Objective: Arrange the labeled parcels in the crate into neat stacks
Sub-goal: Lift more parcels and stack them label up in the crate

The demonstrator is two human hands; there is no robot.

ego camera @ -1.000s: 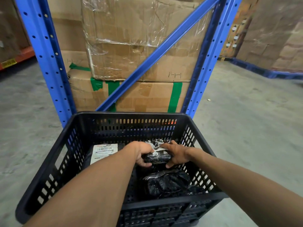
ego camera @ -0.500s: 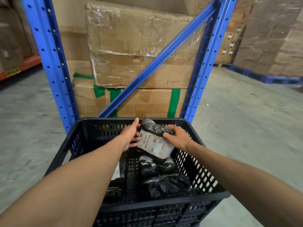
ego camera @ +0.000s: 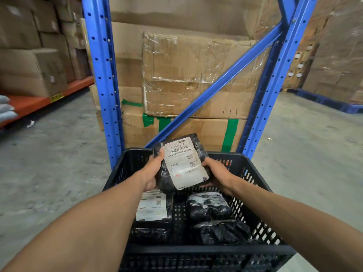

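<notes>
My left hand (ego camera: 152,170) and right hand (ego camera: 217,173) clamp the black plastic-wrapped parcel with the white label (ego camera: 181,162), upright between my fingers above the black slatted plastic crate (ego camera: 255,173); the label-up parcel (ego camera: 152,210) lies directly below my left fingers.

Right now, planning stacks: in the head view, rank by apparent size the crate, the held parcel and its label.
1. Crate
2. Held parcel, gripped by left hand and right hand
3. Its label

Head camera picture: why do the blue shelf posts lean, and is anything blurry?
Head view: wide-angle lens splays the blue posts outward; corners smear, notably the grey shape at left; the held parcel stays sharp, its label barcode visible.
</notes>
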